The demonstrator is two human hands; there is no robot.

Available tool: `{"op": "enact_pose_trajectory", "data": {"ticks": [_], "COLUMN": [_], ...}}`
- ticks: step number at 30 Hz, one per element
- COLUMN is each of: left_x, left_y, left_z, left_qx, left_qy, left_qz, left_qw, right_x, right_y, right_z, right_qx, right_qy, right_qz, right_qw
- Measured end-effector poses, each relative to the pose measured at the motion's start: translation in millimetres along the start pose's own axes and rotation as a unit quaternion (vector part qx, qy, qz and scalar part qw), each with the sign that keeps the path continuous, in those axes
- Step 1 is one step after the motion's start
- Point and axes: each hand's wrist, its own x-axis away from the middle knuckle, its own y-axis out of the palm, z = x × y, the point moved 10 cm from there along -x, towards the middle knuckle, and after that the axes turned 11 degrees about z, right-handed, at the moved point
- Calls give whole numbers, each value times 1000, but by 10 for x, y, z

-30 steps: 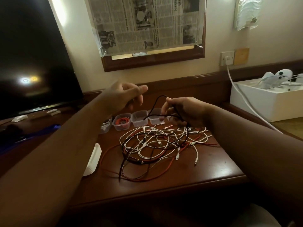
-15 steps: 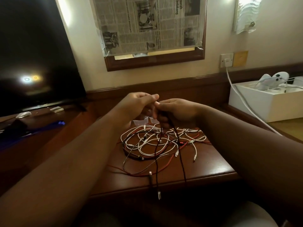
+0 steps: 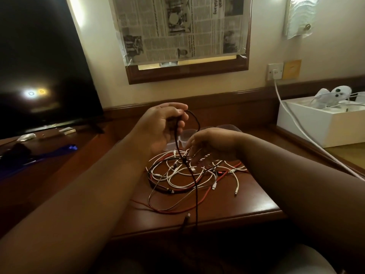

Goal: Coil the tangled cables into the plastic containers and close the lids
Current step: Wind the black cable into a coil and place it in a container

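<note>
A tangle of white, red and black cables (image 3: pixel 189 175) lies on the brown wooden table (image 3: pixel 246 206). My left hand (image 3: pixel 164 127) is raised above the pile and pinches a black cable (image 3: pixel 194 186) that loops at the fingertips and hangs down past the table's front edge. My right hand (image 3: pixel 213 145) hovers low over the back of the pile, fingers relaxed and pointing down toward the cables, holding nothing that I can see. Clear plastic containers (image 3: pixel 184 138) stand behind the pile, mostly hidden by both hands.
A dark television screen (image 3: pixel 39 66) fills the left. A blue object (image 3: pixel 57 151) lies on the left desk. A white box (image 3: pixel 324 123) with white devices and a plugged-in white cord (image 3: pixel 292 119) sits at the right. A newspaper-covered frame (image 3: pixel 183 34) hangs on the wall.
The hands, joined on the black cable half a second ago, have parted. My left hand lifted with the cable; my right hand let go and dropped toward the pile.
</note>
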Motion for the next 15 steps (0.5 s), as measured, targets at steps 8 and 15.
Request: {"op": "enact_pose_trajectory", "data": {"ticks": [8, 15], "left_x": [-50, -139], "left_y": [-71, -331], "left_z": [143, 144], "left_qx": [14, 82], "left_qy": [43, 39], "left_qz": [-36, -28], "left_qw": [998, 995], "right_x": [-180, -215], "right_y": [-658, -463], "right_z": [-77, 82], "right_qx": [135, 142], "right_qy": [-79, -45], "right_qz": [330, 237], "right_qw": [931, 960]}}
